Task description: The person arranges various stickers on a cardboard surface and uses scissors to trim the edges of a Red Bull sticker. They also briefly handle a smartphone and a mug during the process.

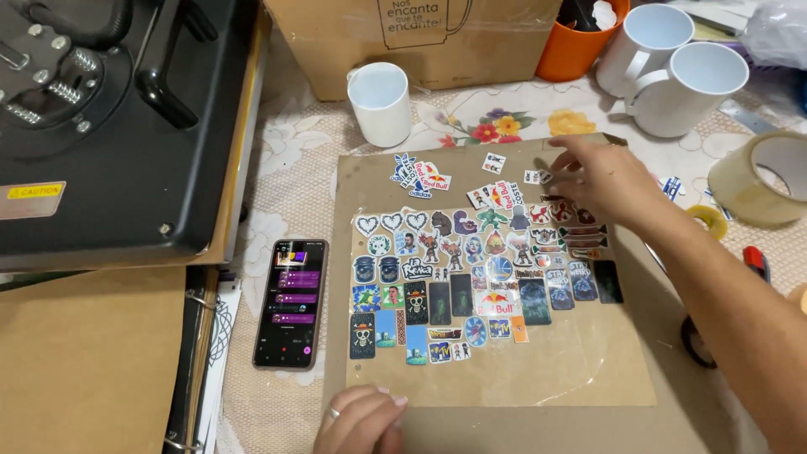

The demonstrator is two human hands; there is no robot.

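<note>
A brown cardboard sheet (588, 370) lies on the table with a clear film (563, 345) on it. Several small colourful stickers (454, 277) are set in rows on the film, and a few loose stickers (420, 176) lie higher up on the cardboard. My right hand (601, 181) reaches in from the right over the upper right of the stickers, fingers spread and fingertips down on small pieces there. My left hand (361, 420) rests at the near edge of the cardboard, fingers curled, with a ring on one finger; it holds nothing I can see.
A black heat press (118, 118) fills the upper left. A phone (292, 303) with a lit screen lies left of the cardboard. White mugs (380, 101) (685, 84), an orange cup (580, 38), a cardboard box (412, 42) and tape rolls (761, 176) line the back and right.
</note>
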